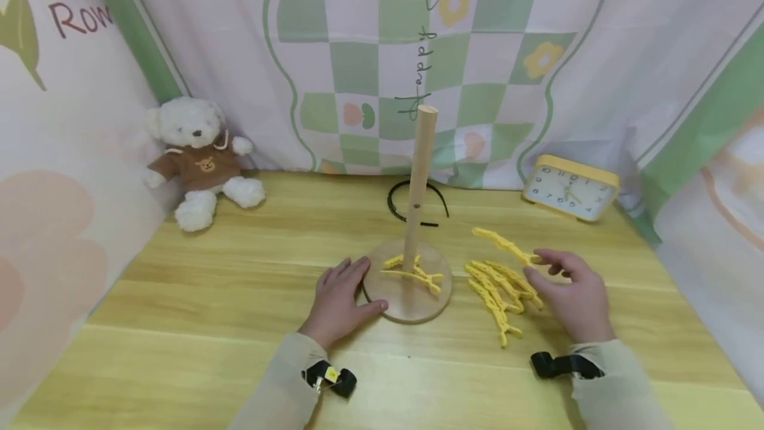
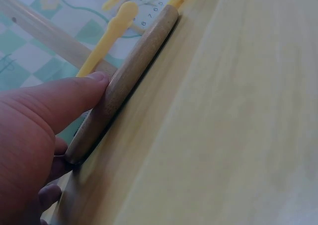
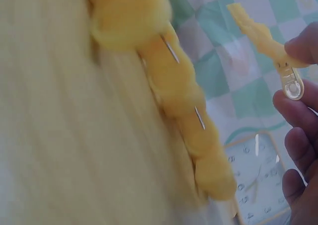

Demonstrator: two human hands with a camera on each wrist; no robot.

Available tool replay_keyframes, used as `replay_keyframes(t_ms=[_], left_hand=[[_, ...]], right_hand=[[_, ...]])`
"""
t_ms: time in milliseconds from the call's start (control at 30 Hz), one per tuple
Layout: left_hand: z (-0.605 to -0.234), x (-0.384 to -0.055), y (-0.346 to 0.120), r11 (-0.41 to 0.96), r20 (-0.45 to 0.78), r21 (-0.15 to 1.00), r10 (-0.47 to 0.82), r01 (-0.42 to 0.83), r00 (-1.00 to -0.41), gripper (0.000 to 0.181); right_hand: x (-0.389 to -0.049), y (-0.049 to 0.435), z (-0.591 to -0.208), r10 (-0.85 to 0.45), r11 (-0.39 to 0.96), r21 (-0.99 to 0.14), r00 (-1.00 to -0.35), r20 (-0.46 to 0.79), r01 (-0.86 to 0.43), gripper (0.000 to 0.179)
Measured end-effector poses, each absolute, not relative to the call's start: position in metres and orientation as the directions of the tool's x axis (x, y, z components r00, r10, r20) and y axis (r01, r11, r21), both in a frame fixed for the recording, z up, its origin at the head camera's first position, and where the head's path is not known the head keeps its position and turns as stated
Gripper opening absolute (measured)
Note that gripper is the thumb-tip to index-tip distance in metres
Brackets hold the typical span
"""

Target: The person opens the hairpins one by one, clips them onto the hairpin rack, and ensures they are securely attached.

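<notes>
Left grip (image 1: 340,300) holds base (image 1: 408,310); pole (image 1: 422,171) stands right of it. Right grip (image 1: 575,294) pinches one yellow twig (image 1: 504,243). Pile (image 1: 500,282) lies between grips, nearer right one. Low twigs (image 1: 426,275) already at pole foot. Seems early: pole top bare, many twigs left.

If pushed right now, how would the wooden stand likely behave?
Its tall post may make it apt to tip if pushed high. Its flat round base would likely slide, not roll, under a low push. The left hand at the base's edge would probably help steady it.
</notes>
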State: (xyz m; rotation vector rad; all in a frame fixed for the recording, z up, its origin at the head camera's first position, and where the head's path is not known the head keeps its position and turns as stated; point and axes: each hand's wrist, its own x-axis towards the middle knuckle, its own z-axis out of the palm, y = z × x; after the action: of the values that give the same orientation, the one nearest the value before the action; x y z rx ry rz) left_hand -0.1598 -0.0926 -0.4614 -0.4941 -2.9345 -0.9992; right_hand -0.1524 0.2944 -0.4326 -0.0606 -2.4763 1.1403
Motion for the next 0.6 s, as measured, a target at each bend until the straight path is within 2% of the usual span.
replay_keyframes(t_ms=[300,600], left_hand=[[-0.460,-0.159,-0.092,0.746,0.098,0.598,0.293,0.291,-0.951,0.089],[-0.458,-0.158,-0.092,0.738,0.093,0.611,0.293,0.287,-0.952,0.088]], right_hand=[[-0.149,0.271,-0.429,0.065,0.723,-0.612,-0.851,0.522,-0.320,0.033],[-0.145,0.254,-0.425,-0.034,0.723,-0.573,-0.849,0.528,-0.386,0.031]])
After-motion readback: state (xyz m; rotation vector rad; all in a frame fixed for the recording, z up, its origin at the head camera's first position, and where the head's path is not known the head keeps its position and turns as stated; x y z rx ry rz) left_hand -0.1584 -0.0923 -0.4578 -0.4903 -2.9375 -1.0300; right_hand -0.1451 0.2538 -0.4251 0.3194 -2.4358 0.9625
